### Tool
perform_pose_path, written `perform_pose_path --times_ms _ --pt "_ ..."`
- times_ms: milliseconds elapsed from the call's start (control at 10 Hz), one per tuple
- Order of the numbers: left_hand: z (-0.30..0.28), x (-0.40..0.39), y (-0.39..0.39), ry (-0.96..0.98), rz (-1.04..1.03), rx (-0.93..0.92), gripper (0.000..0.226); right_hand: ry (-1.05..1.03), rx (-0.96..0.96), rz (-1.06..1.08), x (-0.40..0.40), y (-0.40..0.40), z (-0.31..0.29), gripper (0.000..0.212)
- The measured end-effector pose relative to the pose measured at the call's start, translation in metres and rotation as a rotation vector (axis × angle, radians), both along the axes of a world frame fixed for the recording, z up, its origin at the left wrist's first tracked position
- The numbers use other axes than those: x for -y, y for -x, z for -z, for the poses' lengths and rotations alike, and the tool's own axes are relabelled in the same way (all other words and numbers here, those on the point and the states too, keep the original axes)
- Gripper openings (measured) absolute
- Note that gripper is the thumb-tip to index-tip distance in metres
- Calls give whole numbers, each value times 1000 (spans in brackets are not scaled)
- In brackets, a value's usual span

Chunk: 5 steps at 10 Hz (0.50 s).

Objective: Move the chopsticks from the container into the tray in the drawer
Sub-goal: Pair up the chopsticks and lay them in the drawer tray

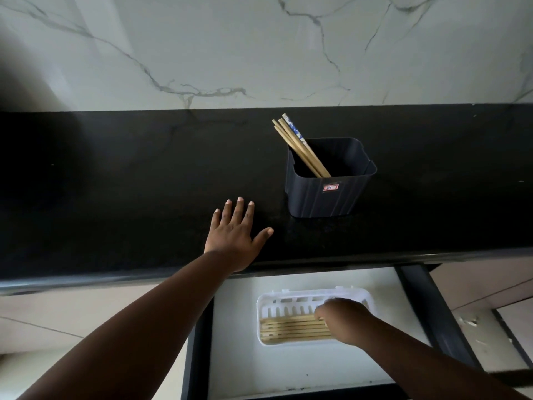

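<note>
Wooden chopsticks [300, 147], several leaning in dark container [328, 180] on counter [115, 183], others flat in white tray [288, 298] within drawer [239, 356]; right hand [343, 320] settling them, grip unclear; left hand [235, 233] splayed empty, apparently bracing.

Left hand [235, 236] lies flat, fingers spread, on the black stone countertop [115, 183]. Dark ribbed plastic container [328, 194] holds leaning wooden chopsticks [300, 148]. Right hand [343, 320] rests on more laid chopsticks [291, 327] inside the white slotted plastic tray [268, 304] in the open white-floored drawer [239, 342].
</note>
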<state>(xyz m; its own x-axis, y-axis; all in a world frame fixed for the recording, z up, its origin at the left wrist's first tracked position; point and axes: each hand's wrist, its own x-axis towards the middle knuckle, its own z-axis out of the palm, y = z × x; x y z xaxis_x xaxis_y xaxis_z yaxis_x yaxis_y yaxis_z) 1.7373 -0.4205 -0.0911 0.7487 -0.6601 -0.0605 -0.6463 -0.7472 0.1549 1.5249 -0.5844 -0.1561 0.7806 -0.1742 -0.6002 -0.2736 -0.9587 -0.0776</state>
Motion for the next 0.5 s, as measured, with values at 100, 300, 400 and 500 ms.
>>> perform_pose_path --times_ms 100,300,400,500 --pt "0 1 0 3 2 6 84 42 96 -51 -13 -4 6 35" --pt "2 1 -1 10 5 20 85 78 117 -57 -13 -11 19 26" --pt "1 1 -1 17 4 18 85 81 109 -28 -10 -14 20 27" --pt "0 1 0 26 -1 8 84 76 103 19 -9 -15 18 18"
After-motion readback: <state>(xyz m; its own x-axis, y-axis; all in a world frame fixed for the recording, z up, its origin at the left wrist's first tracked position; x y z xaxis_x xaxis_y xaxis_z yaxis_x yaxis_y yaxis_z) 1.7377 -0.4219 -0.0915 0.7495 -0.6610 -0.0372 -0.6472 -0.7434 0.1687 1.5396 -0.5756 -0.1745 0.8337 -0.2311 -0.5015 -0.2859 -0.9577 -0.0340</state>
